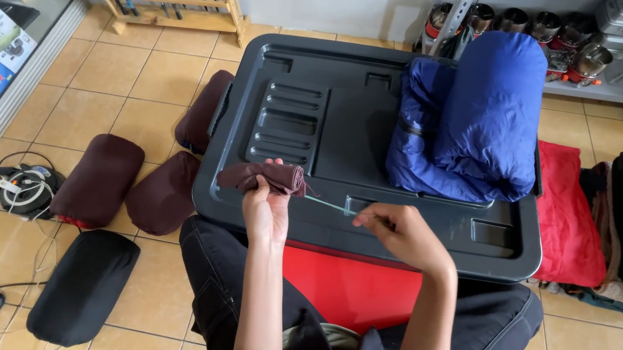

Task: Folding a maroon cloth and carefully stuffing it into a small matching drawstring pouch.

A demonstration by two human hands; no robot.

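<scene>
A seated person works over a dark grey bin lid. The left hand pinches a small maroon fabric pouch above the lid's near edge. The right hand, fingers closed, pulls what looks like a thin pale drawstring taut from the pouch. A rolled blue sleeping bag lies on the lid's right side.

The dark lid's left half lies open, while the rolled blue sleeping bag blocks its right.
</scene>
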